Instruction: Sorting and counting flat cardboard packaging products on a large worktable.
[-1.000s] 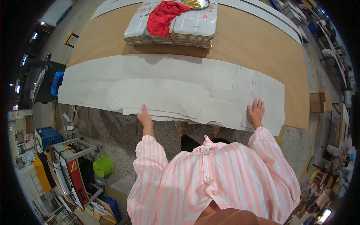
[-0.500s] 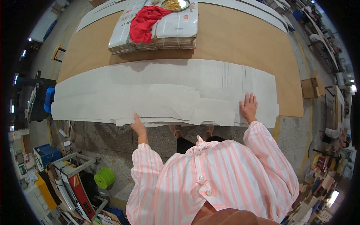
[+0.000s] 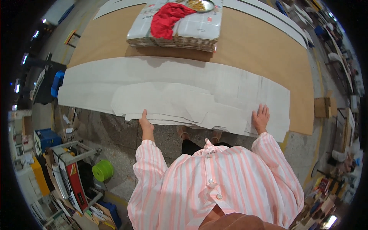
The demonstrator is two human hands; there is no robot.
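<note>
Long, overlapping white paper sheets lie along the near side of the table, their uneven front edges reaching its near edge. My left hand is at that front edge, thumb on top and the other fingers mostly hidden underneath, pinching the sheets. How many layers it holds I cannot tell. Farther right, my right hand rests palm down on the sheets with its fingers stretched out. A shorter, crumpled-edged white piece lies on top between my hands.
Brown board covers the table behind the sheets. On it stands a strapped stack of flat cardboard, bearing a red cloth and a round metal plate. A green spool and a metal-framed cart stand at lower left.
My view has turned a little, shifting the table in the picture. The left end of the shorter top piece shows more distinctly. Both hands stay at the sheets, the left thumb pointing more upright.
</note>
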